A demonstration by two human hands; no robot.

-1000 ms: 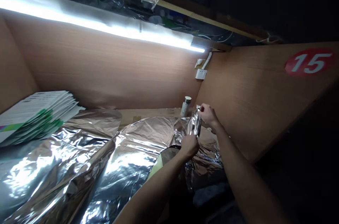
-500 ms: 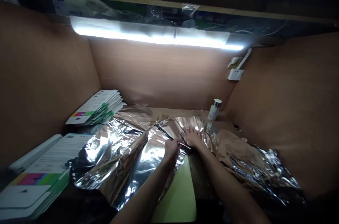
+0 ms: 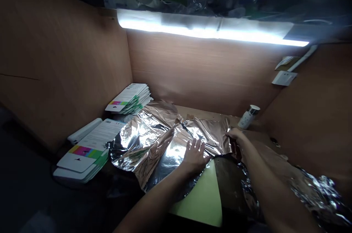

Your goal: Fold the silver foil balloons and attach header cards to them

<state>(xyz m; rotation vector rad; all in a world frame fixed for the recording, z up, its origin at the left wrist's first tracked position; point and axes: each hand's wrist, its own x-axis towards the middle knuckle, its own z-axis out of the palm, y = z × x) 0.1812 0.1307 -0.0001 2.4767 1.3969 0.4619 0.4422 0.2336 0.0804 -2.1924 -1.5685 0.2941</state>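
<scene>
3 wood-veneer booth walls [image 3: 192,75] around 1 crinkled silver foil sheet [image 3: 154,141], long axis running L–R, near edge overlapping pale green board [image 3: 198,198]. L hand [image 3: 195,156] flat on foil, L fingers [image 3: 194,145] spread wide, sheet directly beneath. R hand [image 3: 238,139] nearer far-R edge, R fingers [image 3: 230,134] pinched narrow on foil, bulk of sheet to their L.

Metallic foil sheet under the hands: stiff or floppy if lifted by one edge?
Probably floppy: the metallic foil sheet lies in loose creases rather than holding a flat shape. It looks thin and light for its size, so it may crumple where the right hand pinches it. Its glossy face might also slide easily over the pale green sheet beneath it.
</scene>
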